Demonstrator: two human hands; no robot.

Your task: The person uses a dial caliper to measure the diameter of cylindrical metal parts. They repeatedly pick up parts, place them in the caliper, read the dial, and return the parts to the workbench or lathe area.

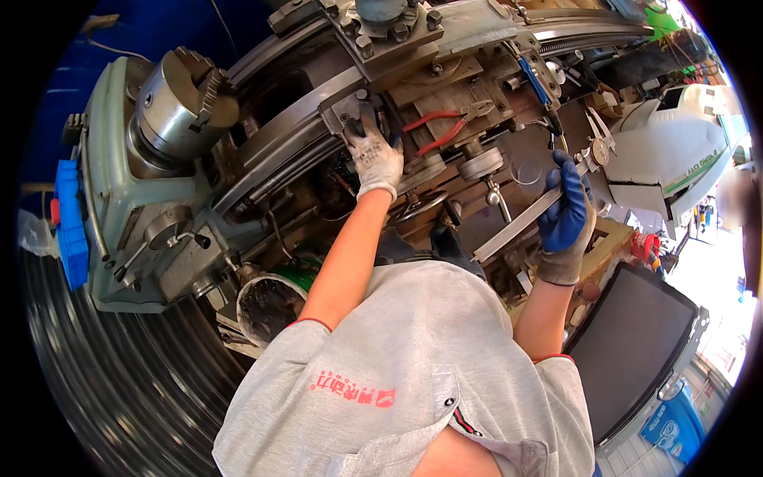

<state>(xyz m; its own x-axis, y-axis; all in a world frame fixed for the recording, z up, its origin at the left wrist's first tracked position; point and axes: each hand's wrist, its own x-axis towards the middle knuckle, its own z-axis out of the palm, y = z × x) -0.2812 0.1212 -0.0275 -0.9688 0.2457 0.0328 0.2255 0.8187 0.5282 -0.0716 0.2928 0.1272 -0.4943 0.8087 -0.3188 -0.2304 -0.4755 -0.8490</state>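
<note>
My left hand [375, 158], in a soiled white work glove with dark fingertips, rests on the metal edge of the lathe carriage [340, 113] beside a bolt. Its fingers are spread, and the tips are partly hidden among dark parts. In a blue-and-grey glove, my right hand [566, 217] grips a dial caliper [517, 226] by its beam. The caliper slants, with its round dial and jaws up and away from me and the beam's end towards my body. Between the hands, pliers [477, 111] with red handles lie opened on the carriage.
The lathe's three-jaw chuck [170, 110] stands at the left above the headstock levers [164, 232]. A tool post [387, 36] with several bolts sits at the top. Handwheels [480, 164] project towards me. A dirty bucket [244, 310] is by my left elbow; a dark framed panel [632, 352] leans right.
</note>
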